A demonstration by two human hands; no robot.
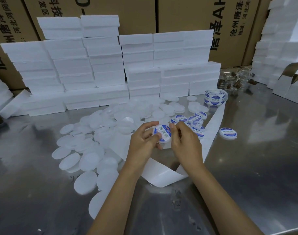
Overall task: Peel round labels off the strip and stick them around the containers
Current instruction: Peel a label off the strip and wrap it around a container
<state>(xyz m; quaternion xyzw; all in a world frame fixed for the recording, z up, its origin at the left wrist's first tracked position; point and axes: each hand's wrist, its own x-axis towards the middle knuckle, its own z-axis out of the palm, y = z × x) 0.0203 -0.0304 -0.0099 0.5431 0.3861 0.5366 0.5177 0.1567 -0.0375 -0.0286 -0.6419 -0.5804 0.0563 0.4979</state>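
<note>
1. A shiny metal bench [246, 150] fills the view. At its far left and across the back stand piles of white foam blocks [87, 65], with brown cardboard boxes [183, 14] behind them.
2. Left of centre, a heap of plain white round containers [87, 150] spreads over the bench.
3. The left hand [141, 143] has its fingers and thumb curled round the rim of one small round container [162, 134], held up above the bench.
4. A round blue-and-white label [161, 132] lies on that container's top face.
5. The right hand [183, 139] pinches at the container's right edge with thumb and fingertips, touching the label.
6. Under the hands the white backing strip [161, 175] curls, running back and right to the label roll [215, 97].
7. Just right of the hands lie labelled containers [195, 120]; one more [228, 132] sits apart.
</note>
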